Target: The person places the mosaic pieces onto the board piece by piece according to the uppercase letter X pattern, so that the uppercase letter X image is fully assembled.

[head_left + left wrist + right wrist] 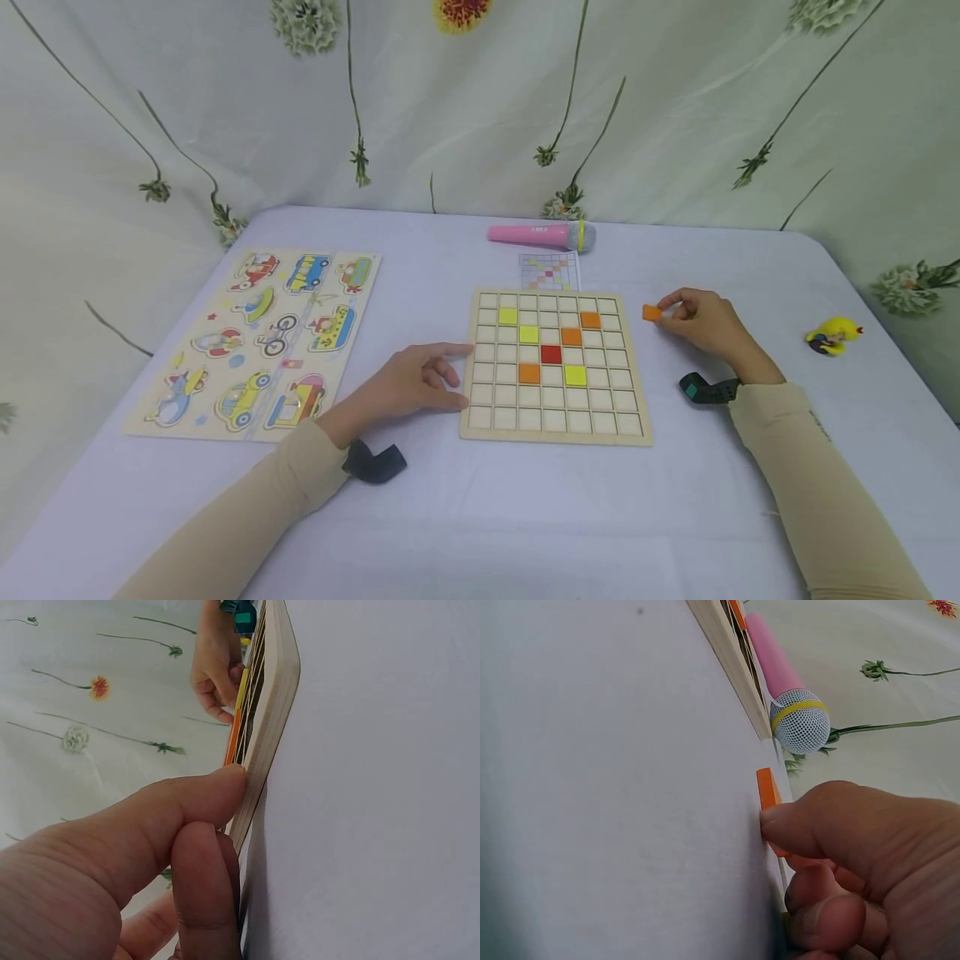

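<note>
A wooden grid board (pixel 555 422) lies on the table, with yellow tiles (pixel 507 316), orange tiles (pixel 572 337) and one red tile (pixel 551 354) set in its cells in crossing diagonals. My left hand (pixel 408 383) is at the board's left side, index finger and thumb spread apart and touching the edge. In the left wrist view its thumb (pixel 225 787) rests against the wooden rim. Off the board's right edge, my right hand (pixel 701 321) pinches an orange tile (pixel 652 312) between thumb and fingers. The right wrist view shows this tile (pixel 765 787) close over the white cloth.
Behind the board lie a small printed card (pixel 550 272) with a coloured grid and a pink microphone (pixel 536 235). A vehicle picture puzzle board (pixel 247 333) occupies the left side. A yellow toy figure (pixel 832 335) is at the far right. A flowered curtain hangs behind the table.
</note>
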Motion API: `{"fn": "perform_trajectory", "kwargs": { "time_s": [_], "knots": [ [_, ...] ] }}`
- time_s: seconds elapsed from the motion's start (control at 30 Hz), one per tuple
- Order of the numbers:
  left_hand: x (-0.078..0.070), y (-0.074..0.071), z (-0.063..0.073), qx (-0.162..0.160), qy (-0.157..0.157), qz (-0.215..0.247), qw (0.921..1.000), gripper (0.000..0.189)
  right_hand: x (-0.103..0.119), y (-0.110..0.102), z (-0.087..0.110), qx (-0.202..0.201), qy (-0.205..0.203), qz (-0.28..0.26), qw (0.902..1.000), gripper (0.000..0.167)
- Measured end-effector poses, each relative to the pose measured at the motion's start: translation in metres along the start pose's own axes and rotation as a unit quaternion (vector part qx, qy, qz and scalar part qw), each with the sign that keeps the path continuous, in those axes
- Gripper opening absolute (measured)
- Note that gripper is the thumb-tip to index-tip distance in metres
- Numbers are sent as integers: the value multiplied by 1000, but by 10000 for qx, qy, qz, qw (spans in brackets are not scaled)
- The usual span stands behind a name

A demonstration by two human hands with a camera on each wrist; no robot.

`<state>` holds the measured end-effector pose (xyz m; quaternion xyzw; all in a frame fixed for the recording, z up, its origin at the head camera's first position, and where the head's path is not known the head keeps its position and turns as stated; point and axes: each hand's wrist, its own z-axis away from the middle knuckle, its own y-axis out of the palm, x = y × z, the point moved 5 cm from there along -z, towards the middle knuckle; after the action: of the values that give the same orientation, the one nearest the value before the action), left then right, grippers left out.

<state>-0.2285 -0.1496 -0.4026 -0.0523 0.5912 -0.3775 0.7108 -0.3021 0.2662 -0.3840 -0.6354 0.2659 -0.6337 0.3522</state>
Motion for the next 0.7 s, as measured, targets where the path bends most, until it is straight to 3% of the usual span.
{"fn": "perform_trajectory", "kwargs": {
  "time_s": [0.23,0.7],
  "knots": [
    [-1,-1,1,-15,10,15,10000,80,0,0,0,73,-48,-42,10000,33],
    [0,0,0,6,0,-28,10000,80,2,-3,2,0,-163,15,9999,31]
  ]
}}
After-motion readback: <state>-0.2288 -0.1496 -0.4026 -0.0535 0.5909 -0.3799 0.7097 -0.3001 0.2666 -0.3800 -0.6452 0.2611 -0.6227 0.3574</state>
